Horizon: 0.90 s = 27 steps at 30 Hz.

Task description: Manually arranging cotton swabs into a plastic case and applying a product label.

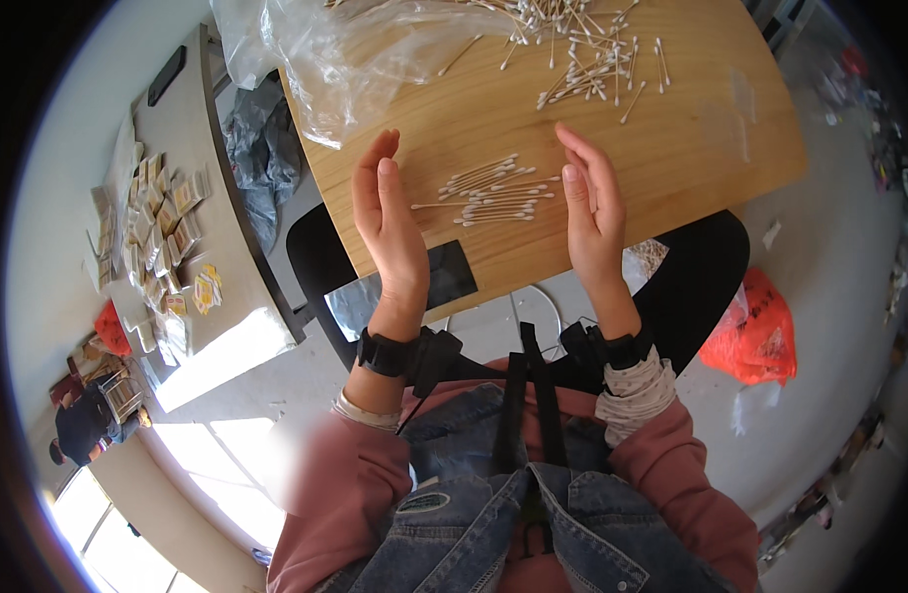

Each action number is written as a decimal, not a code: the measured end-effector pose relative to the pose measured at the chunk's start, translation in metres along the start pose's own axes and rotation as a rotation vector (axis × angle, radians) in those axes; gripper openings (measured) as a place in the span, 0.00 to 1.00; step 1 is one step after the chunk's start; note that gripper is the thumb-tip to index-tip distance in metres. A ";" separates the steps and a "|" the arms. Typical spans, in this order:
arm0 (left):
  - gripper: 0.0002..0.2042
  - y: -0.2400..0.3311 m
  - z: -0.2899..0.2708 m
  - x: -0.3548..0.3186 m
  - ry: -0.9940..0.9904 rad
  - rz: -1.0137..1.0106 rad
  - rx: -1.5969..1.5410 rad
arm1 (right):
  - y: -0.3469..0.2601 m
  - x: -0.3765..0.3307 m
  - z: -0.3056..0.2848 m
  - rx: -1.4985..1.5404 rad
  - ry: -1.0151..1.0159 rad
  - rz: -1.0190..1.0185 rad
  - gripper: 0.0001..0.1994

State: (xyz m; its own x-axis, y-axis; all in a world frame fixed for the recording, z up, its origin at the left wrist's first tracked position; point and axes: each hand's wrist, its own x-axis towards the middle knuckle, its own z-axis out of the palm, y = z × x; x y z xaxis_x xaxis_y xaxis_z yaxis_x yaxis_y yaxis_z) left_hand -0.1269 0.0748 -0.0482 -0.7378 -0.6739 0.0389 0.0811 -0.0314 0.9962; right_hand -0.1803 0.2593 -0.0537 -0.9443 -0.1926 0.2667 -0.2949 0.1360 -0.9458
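Cotton swabs (500, 206), a small flat batch of them: how do they look to you?

Thin pale sticks with white tips at the ends, laid mostly sideways across the wooden counter (691, 148). They form a loose double bundle, the upper sticks slanting up toward the right, the lower ones nearly level. One pokes out to the left, beyond the others.

And where exactly is the batch?

Near the counter's front edge, between the two hands. A larger, tangled pile of swabs (597, 69) lies farther back, its sticks pointing every way, with a crumpled clear plastic bag (345, 69) to its left.

What about the hands?

The left hand (389, 222) and the right hand (597, 212) stand on edge at either side of the batch, palms turned inward to face each other. Both forearms reach forward from the body, with a black strap (387, 354) around the left wrist and another (627, 349) around the right.

Are the fingers gripping anything?

No, on both hands they are released, extended forward and slightly curved, thumbs uppermost. Whether either hand brushes the outermost sticks, I can't tell.
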 end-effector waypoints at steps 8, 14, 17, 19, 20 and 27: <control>0.22 0.004 0.020 -0.025 0.043 -0.028 -0.173 | -0.001 -0.003 0.028 0.181 0.064 0.102 0.17; 0.12 0.023 -0.013 -0.020 -0.184 0.077 0.239 | -0.007 -0.008 0.000 -0.146 -0.158 -0.049 0.23; 0.09 0.024 -0.026 -0.018 -0.397 0.310 0.615 | -0.033 -0.011 -0.015 -0.360 -0.456 -0.214 0.37; 0.09 0.022 -0.032 -0.016 -0.458 0.409 0.775 | -0.040 -0.027 -0.016 -0.489 -0.552 -0.230 0.43; 0.09 0.019 -0.034 -0.015 -0.459 0.407 0.774 | -0.041 -0.032 -0.016 -0.617 -0.646 -0.246 0.49; 0.08 0.016 -0.035 -0.009 -0.486 0.438 0.822 | -0.021 -0.022 -0.016 -0.483 -0.541 -0.149 0.53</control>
State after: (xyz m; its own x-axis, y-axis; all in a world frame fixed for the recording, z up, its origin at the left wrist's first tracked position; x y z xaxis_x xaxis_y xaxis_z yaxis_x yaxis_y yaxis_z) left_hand -0.0952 0.0546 -0.0359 -0.9582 -0.1310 0.2543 0.0599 0.7772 0.6263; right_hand -0.1556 0.2764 -0.0371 -0.7221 -0.6777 0.1387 -0.5633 0.4597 -0.6866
